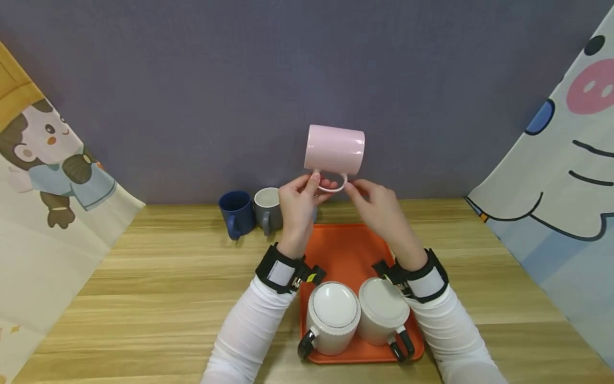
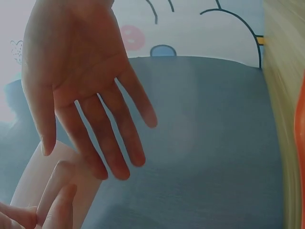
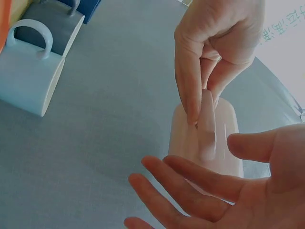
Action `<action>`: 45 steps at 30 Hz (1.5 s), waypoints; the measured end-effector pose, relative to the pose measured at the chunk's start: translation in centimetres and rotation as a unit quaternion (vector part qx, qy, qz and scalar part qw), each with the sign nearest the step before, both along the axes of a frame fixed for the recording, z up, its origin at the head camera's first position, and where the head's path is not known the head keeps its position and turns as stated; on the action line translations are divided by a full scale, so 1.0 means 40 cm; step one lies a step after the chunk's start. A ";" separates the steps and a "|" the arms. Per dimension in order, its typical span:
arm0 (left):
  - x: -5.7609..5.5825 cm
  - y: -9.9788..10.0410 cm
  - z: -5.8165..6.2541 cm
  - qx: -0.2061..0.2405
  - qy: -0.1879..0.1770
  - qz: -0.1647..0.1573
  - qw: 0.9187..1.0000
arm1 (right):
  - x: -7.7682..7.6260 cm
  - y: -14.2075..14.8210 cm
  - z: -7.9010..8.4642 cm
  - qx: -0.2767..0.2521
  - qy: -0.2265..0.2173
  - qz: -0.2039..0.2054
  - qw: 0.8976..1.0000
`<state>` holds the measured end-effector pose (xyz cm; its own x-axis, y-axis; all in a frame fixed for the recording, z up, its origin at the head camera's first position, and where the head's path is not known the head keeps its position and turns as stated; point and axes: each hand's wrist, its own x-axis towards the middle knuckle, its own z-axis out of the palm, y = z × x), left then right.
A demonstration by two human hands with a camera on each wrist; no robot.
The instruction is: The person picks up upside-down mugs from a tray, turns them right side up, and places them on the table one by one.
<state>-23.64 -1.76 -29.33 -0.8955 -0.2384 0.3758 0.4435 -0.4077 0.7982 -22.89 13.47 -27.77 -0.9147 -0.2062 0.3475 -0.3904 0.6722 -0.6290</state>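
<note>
A pink mug [image 1: 334,149] is held up on its side before the grey backdrop, its handle [image 1: 338,188] facing down toward the person. My left hand [image 1: 297,205] pinches that handle between thumb and fingers, as the right wrist view also shows. Close to the handle's right end is my right hand [image 1: 376,208]. In the right wrist view the right fingers [image 3: 190,195] are spread and relaxed beside the mug, not curled round it. The left wrist view catches only part of the mug [image 2: 28,176], at lower left.
An orange tray [image 1: 342,250] lies below the hands, with two white, black-handled mugs [image 1: 334,305] upside down on its near half. At the back left stand a navy mug [image 1: 237,212], a grey mug [image 1: 267,205] and a light blue mug [image 3: 28,76], mostly behind the left hand in the head view.
</note>
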 end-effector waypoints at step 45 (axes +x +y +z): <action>0.032 0.037 0.026 -0.067 -0.046 -0.001 0.997 | -0.003 0.015 0.007 -0.305 0.006 0.056 0.951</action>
<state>-22.35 -0.26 -28.28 -0.9280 -0.1898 0.3207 0.3655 -0.2958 0.8825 -23.01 14.05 -27.49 -0.8945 -0.0593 0.4431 -0.4469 0.1385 -0.8838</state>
